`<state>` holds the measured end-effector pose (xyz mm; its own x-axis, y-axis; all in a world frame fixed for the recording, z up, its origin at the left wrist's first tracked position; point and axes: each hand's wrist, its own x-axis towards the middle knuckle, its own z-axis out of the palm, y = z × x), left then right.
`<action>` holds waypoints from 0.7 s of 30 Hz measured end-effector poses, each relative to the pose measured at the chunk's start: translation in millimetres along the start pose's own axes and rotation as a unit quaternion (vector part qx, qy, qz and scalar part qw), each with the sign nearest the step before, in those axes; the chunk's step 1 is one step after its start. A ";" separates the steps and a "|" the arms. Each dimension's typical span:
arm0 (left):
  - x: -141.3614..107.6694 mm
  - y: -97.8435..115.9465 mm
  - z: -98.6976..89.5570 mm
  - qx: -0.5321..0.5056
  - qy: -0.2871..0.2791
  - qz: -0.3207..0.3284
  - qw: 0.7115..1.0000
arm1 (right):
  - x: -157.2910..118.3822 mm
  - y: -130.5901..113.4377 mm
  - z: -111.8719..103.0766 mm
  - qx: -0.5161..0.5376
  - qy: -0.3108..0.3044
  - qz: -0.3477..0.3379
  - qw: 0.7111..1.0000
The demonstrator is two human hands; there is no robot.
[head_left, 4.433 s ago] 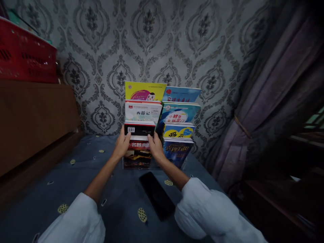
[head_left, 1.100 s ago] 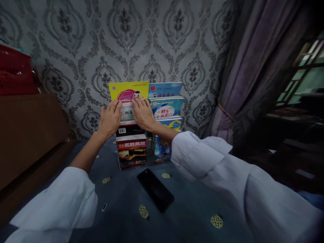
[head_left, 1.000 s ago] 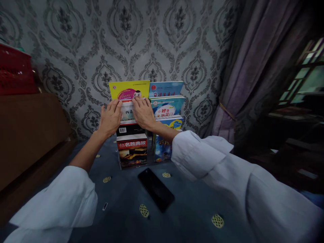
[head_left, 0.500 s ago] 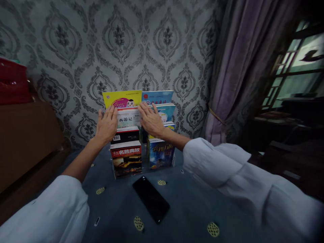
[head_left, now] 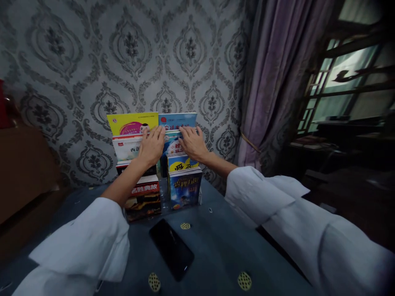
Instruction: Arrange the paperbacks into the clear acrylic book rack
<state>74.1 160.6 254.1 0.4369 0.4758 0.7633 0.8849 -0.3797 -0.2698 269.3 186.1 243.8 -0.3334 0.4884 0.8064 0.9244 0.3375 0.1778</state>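
Books stand upright in two columns of stepped rows. My left hand (head_left: 152, 146) lies between the columns, fingers stretched out, at the left edge of a teal book (head_left: 173, 144) and in front of part of a white book (head_left: 125, 149). At the teal book's right edge is my right hand (head_left: 194, 143), fingers extended. A yellow book (head_left: 129, 120) and a light blue book (head_left: 182, 119) rise behind. Lower in front are a yellow-and-blue book (head_left: 183, 163), a dark blue book (head_left: 185, 187) and a red-and-black book (head_left: 143, 201), partly covered by my left forearm.
A black phone (head_left: 171, 248) lies on the dark blue patterned tablecloth (head_left: 222, 250) before the books. Patterned wallpaper (head_left: 173, 49) stands behind. A brown box-like piece (head_left: 26, 168) is at left, a tied purple curtain (head_left: 262, 82) at right.
My left hand has moved right, from the white book's left edge to the gap between columns. My right hand has shifted from that gap to the teal book's right edge. The view has turned right.
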 end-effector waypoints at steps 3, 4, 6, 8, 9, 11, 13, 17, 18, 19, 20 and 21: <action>3.8 4.4 7.9 -0.004 0.001 -0.005 1.000 | -1.6 0.6 2.4 0.001 0.006 -0.004 1.000; 3.8 4.2 9.5 -0.006 0.003 -0.006 1.000 | -2.0 0.7 3.0 0.002 0.005 -0.004 1.000; 3.4 2.5 10.9 -0.011 0.007 -0.004 1.000 | -2.3 0.6 3.4 0.005 0.004 -0.002 1.000; 3.8 0.3 10.6 -0.015 0.003 0.000 1.000 | -2.2 0.3 2.9 0.010 0.004 -0.001 1.000; 4.4 -0.7 9.9 -0.017 -0.003 0.002 1.000 | -1.9 0.3 2.5 0.013 0.003 0.000 1.000; 5.8 -2.8 7.8 -0.018 -0.020 0.007 1.000 | -1.4 1.1 1.6 0.021 0.000 -0.001 1.000; 6.2 -5.5 4.6 -0.022 -0.039 0.015 0.999 | -1.1 3.1 1.5 0.030 -0.002 -0.004 1.000; -2.0 -17.9 -5.9 -0.040 -0.045 0.012 0.998 | -4.8 9.7 3.2 0.052 0.005 -0.008 0.999; -6.5 -23.1 -9.2 -0.043 -0.039 0.006 0.998 | -7.1 11.0 3.5 0.058 0.008 -0.007 0.998; -11.9 -29.0 -12.5 -0.045 -0.032 0.000 0.998 | -10.0 11.9 3.4 0.062 0.013 -0.005 0.998; -17.8 -35.3 -15.7 -0.045 -0.025 -0.006 0.999 | -13.5 12.1 2.9 0.067 0.018 -0.003 0.998; -24.1 -41.9 -18.9 -0.043 -0.016 -0.010 0.999 | -17.4 11.6 2.0 0.071 0.023 -0.002 0.997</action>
<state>23.5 150.1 258.1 0.4252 0.5084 0.7488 0.8771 -0.4357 -0.2023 285.4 183.1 230.7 -0.3256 0.4499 0.8316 0.8862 0.4517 0.1027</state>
